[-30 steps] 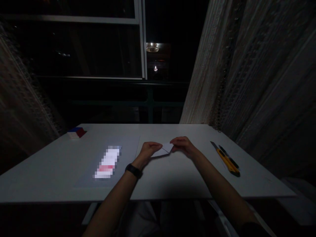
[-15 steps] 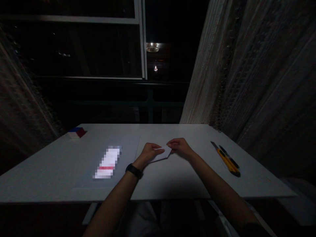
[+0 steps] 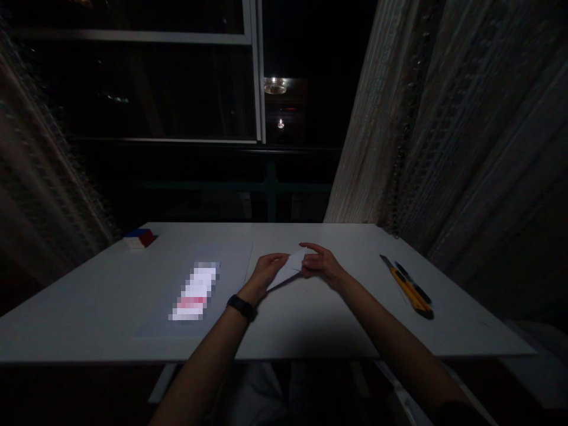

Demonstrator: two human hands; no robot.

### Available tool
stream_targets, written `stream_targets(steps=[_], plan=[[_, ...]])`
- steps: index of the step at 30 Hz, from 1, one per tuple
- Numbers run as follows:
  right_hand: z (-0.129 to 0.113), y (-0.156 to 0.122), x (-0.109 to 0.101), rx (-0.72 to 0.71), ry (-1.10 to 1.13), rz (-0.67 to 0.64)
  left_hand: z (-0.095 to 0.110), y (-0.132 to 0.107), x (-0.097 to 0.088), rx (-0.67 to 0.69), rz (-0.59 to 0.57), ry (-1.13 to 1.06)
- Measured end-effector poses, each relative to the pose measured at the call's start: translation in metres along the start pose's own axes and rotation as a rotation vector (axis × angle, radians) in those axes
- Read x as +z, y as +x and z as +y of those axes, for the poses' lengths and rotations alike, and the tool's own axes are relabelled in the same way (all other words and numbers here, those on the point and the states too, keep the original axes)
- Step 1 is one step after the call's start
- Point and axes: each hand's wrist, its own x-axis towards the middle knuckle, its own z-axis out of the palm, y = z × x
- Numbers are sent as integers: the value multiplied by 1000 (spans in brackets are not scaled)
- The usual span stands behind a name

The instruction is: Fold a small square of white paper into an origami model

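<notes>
A small folded sheet of white paper (image 3: 287, 270) is held between my two hands, just above the middle of the table. My left hand (image 3: 265, 270) grips its left side, thumb and fingers closed on it; a dark band sits on that wrist. At the right edge my right hand (image 3: 323, 264) pinches the paper, with the index finger stretched out beyond the top corner. The paper tilts up toward the right, and a pointed flap shows near the right fingers. Parts of the folds are hidden by my hands.
On the white table (image 3: 337, 331) a lit phone (image 3: 195, 293), blurred out, lies on a larger paper sheet (image 3: 153, 322) at left. A puzzle cube (image 3: 139, 238) sits far left. At right lie a yellow utility knife (image 3: 409, 290) and a dark pen (image 3: 412, 281). Curtains (image 3: 359, 148) flank the window.
The paper has turned so its right end points further up, and a flap now shows. My right hand's fingers have shifted down its right edge, with the index finger extended.
</notes>
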Motion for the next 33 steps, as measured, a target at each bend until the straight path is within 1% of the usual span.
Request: stream_targets(steps=[2,5,7,10,12,16,19,22,24,26,28,30,33], plan=[[4,1,4,22,-17,30,-1,0,1,15,12,7],[7,1,8,46,-10,60,-3,1,1,34,-2,29],[6,0,9,52,29,62,-5,2,1,43,-6,20],[3,-2,9,61,79,50,-8,6,-1,43,30,-32],[3,-2,10,72,69,52,-10,8,-2,46,37,-61],[8,1,16,75,2,79,-10,8,-1,55,6,-52],[13,5,20,82,-43,154,-7,5,1,59,-50,8],[17,8,21,70,-103,280,-2,0,3,52,-133,112],[18,10,20,43,-127,339,2,-3,5,103,-151,156],[19,12,19,16,-148,365,5,-6,6,152,-124,196],[19,13,19,3,-179,364,6,-8,7,197,-65,278],[21,14,20,4,-230,335,5,-8,7,230,-3,346],[25,16,19,4,-283,270,2,-5,5,255,44,342]])
